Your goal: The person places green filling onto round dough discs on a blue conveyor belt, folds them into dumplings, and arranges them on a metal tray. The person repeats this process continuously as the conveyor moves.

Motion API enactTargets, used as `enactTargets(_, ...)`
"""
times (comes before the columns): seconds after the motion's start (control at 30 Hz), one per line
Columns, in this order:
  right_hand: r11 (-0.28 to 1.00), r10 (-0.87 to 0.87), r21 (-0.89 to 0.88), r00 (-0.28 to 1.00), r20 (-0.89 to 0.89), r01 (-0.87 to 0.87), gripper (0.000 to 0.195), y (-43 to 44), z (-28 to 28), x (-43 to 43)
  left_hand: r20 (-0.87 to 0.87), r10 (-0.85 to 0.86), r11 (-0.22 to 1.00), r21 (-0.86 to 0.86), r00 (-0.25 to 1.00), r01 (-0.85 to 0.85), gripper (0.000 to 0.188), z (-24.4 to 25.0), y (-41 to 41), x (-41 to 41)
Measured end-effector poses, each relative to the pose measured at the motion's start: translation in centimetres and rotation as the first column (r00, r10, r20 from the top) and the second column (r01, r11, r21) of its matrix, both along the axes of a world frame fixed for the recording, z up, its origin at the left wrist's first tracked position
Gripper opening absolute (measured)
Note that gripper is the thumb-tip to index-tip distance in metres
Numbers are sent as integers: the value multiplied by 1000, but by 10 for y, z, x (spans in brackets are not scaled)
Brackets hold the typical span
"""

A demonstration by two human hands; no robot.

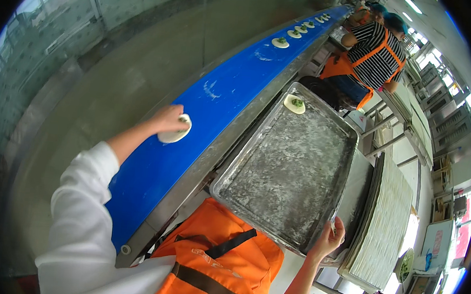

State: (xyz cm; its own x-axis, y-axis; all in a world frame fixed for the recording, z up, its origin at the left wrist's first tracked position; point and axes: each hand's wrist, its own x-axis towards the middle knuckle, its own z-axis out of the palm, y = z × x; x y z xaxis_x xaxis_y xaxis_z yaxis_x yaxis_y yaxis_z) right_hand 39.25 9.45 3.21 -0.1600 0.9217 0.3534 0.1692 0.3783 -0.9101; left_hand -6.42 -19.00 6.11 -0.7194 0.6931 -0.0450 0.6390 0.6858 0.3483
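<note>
My left hand (169,120) is over the near part of a blue conveyor belt (211,90), its fingers on a round dough wrapper (176,134) with a bit of green filling showing. A floured metal baking tray (297,161) lies in front of me, right of the belt. In its far left corner sits one dough round with green filling (295,104). At the tray's near right edge is my right hand (332,235), thumb and fingers pinched together around something small and pale; whether it grips the tray rim cannot be told.
Farther up the belt lie several dough rounds with green filling (280,42). A co-worker in a striped shirt and orange apron (376,50) is beside the belt ahead. A stack of boards or cloth-covered trays (379,227) stands to the right, near a bowl of green stuff (405,264).
</note>
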Motion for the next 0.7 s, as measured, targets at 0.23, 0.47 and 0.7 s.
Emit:
enactTargets(0.23,993,84,68,987,136,-94,22,-4,21,-13,84,58,987,144,995,-69,41,22,-45,51)
enactTargets(0.47,980,194,-70,966,170,-184,21,30,37,-7,83,228,973,1,970,-229,49,-2,-110,86)
enactTargets(0.7,947,321,-129,901,293,-295,20,54,72,-18,645,279,915,47,711,-402,50,83,-23,109)
